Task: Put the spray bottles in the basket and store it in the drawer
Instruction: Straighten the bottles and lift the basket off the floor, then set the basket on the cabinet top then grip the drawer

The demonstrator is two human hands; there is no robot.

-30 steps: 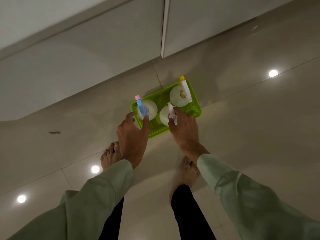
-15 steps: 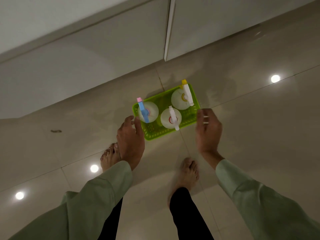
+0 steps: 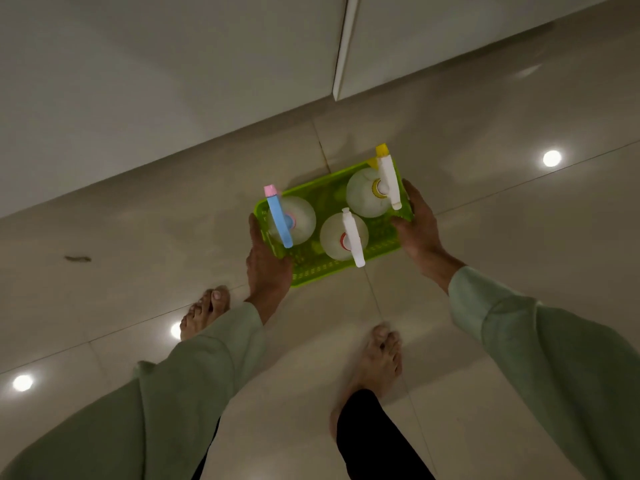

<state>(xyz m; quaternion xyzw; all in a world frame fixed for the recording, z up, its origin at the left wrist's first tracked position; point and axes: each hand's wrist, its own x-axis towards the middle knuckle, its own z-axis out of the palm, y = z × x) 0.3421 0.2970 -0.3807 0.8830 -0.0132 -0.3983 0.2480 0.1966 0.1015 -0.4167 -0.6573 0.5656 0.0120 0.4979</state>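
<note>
Green basket [image 3: 346,268], three spray bottles [image 3: 343,237] upright inside: left hand [image 3: 268,268] and right hand [image 3: 420,230] clasp opposite ends, keeping it level for lifting.

No readable text, label or number shows on anything here.

Glossy tiled floor [image 3: 485,271], small dark mark [image 3: 78,259], pale cabinet fronts [image 3: 173,81].

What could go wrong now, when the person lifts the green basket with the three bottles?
The three spray bottles stand loose and upright in the shallow basket, so a tilt could tip one over. The left hand and right hand grip only the short ends, so the basket may slip.
</note>
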